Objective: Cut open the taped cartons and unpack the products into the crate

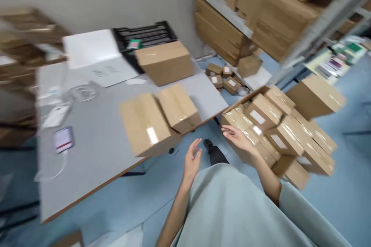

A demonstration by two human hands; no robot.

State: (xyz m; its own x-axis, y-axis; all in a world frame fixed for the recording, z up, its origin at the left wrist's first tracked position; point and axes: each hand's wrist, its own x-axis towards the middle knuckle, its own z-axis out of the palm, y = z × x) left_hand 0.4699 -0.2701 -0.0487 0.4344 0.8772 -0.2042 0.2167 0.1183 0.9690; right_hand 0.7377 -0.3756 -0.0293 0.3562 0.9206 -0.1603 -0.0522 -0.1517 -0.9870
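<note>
My left hand (193, 160) hovers over the floor just off the table's edge, fingers apart and nothing in it. Closest to it on the table is a brown cardboard box (143, 121) with a strip of tape, its corner near the edge. Beside that stands a second, smaller taped box (178, 106). My right hand (236, 137) is stretched out, fingers loosely spread and holding nothing, at the near side of a large open carton (237, 152). Several smaller taped boxes (279, 142), some with white labels, fill that carton. Whether the right hand touches it, I cannot tell.
On the grey table (95, 154) lie a phone (63, 139), a cable (84, 92), an open white folder (92, 52), another box (165, 63) and a black crate (145, 34). Shelving (232, 13) with cartons rises behind. Small boxes (220, 75) lie on the floor.
</note>
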